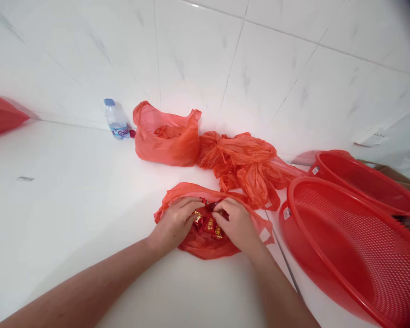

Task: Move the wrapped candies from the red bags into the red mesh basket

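Observation:
Several small red packets with gold lettering, which look like wrapped candies (pixel 210 224), lie in a spread-open red plastic bag (pixel 205 252) on the white table. My left hand (pixel 176 223) reaches over the bag's left side, its fingers curled in and closed on a candy at the pile's upper edge. From the right, my right hand (pixel 235 223) pinches a candy wrapper with thumb and fingertips close to the left fingers. The fingertips partly cover what they hold.
Behind stand an upright red bag (pixel 167 150) and a heap of crumpled red bags (pixel 249 155). A plastic bottle (pixel 116 120) leans near the tiled wall. Red baskets, one front (pixel 328 246) and one behind (pixel 372 175), crowd the right. Another red object (pixel 3 116) shows far left.

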{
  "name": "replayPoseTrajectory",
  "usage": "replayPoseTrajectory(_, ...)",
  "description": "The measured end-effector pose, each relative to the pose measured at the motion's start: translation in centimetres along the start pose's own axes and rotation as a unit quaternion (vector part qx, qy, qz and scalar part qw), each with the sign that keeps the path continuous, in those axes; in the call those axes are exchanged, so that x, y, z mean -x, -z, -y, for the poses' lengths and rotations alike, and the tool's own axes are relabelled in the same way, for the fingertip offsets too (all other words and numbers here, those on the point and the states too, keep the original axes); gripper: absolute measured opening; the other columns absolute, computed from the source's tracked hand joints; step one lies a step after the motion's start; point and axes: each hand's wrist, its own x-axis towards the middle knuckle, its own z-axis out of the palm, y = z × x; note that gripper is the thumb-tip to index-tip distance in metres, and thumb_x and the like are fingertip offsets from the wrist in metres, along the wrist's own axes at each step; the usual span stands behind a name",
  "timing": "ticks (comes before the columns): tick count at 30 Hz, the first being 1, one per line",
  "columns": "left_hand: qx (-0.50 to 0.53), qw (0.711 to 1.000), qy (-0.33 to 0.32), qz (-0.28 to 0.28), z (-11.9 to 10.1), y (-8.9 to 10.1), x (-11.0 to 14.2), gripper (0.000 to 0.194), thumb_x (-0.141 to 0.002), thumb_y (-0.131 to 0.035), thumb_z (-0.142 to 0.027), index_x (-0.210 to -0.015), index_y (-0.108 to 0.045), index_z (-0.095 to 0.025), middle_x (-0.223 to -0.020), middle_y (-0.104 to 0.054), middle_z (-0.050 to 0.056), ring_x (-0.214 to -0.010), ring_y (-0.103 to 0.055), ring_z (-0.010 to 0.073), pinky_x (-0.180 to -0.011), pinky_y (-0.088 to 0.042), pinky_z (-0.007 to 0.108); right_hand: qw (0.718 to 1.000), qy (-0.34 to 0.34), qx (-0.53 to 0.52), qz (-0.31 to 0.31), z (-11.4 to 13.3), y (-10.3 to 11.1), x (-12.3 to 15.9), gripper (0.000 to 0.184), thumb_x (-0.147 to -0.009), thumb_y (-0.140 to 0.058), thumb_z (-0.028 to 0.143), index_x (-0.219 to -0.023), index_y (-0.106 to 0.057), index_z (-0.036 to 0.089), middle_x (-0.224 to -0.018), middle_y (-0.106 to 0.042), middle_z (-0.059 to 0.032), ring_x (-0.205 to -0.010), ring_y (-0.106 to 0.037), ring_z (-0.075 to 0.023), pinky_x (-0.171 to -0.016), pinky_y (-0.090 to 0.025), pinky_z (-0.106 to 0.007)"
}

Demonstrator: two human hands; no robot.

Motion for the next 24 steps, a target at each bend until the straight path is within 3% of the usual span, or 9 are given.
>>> replayPoseTrajectory(3, -0.005, 1.0, -0.001, -0.003, 0.0, 0.1, -0.1, 0.031, -0.086, -0.048, -0.008, -0.106, -0.063, -0.025, -0.117, -0.062, 0.001, -0.106, -0.059, 0.0162, -0.091, -0.05, 0.033, 0.995, 0.013, 0.067, 0.074, -0.2, 0.1, 0.3, 0.006, -0.072, -0.065, 0.019, -0.077, -0.062, 0.02, -0.085, -0.06, -0.0014, -0.085, -0.054, -0.0182, -0.075, -0.044, -0.031)
replayPoseTrajectory(5, 0.004, 1.0, -0.001, -0.006, -0.2, 0.2, -0.2, 0.03, -0.087, -0.047, -0.008, -0.105, -0.063, -0.025, -0.114, -0.063, 0.002, -0.103, -0.059, 0.016, -0.089, -0.05, 0.032, 0.989, 0.035, 0.122, 0.079, -0.4, -0.3, 0.4, 0.013, -0.068, -0.067, 0.019, -0.08, -0.063, 0.02, -0.09, -0.06, -0.0035, -0.092, -0.052, -0.0213, -0.079, -0.043, -0.034)
replayPoseTrajectory(8, 0.024, 1.0, 0.008, -0.011, -0.4, 0.3, -0.2, 0.03, -0.088, -0.044, -0.009, -0.106, -0.063, -0.024, -0.107, -0.063, 0.003, -0.098, -0.06, 0.0159, -0.085, -0.051, 0.032, 0.982, 0.069, 0.158, 0.072, -0.4, -0.7, 0.4, 0.008, -0.071, -0.06, 0.013, -0.075, -0.062, 0.019, -0.086, -0.06, -0.0039, -0.091, -0.051, -0.0206, -0.078, -0.042, -0.032)
replayPoseTrajectory(13, 0.03, 0.999, 0.028, -0.013, -0.5, 0.4, -0.2, 0.032, -0.089, -0.043, -0.011, -0.109, -0.063, -0.025, -0.102, -0.063, 0.005, -0.094, -0.06, 0.0177, -0.082, -0.051, 0.034, 0.989, 0.069, 0.125, 0.042, -0.1, -0.3, 0.2, 0.018, -0.075, -0.051, 0.01, -0.06, -0.055, 0.019, -0.07, -0.055, -0.0001, -0.067, -0.049, -0.0131, -0.063, -0.038, -0.026)
replayPoseTrajectory(18, 0.029, 0.999, 0.038, -0.005, -0.5, 0.4, -0.3, 0.032, -0.087, -0.045, -0.011, -0.109, -0.064, -0.024, -0.104, -0.065, 0.004, -0.095, -0.061, 0.0175, -0.082, -0.051, 0.034, 0.995, 0.045, 0.088, -0.02, 0.3, 0.6, 0.0, 0.023, -0.078, -0.047, 0.011, -0.057, -0.046, 0.019, -0.066, -0.048, 0.0014, -0.062, -0.045, -0.0112, -0.059, -0.035, -0.024)
replayPoseTrajectory(24, -0.009, 0.999, 0.036, 0.037, -0.2, 0.3, -0.6, 0.03, -0.087, -0.048, -0.013, -0.109, -0.065, -0.024, -0.115, -0.067, 0.001, -0.108, -0.059, 0.0201, -0.096, -0.048, 0.041, 0.998, 0.04, 0.041, 0.012, 0.3, 0.6, 0.0, 0.026, -0.082, -0.044, 0.013, -0.056, -0.041, 0.019, -0.062, -0.044, 0.0029, -0.057, -0.042, -0.0102, -0.054, -0.032, -0.023)
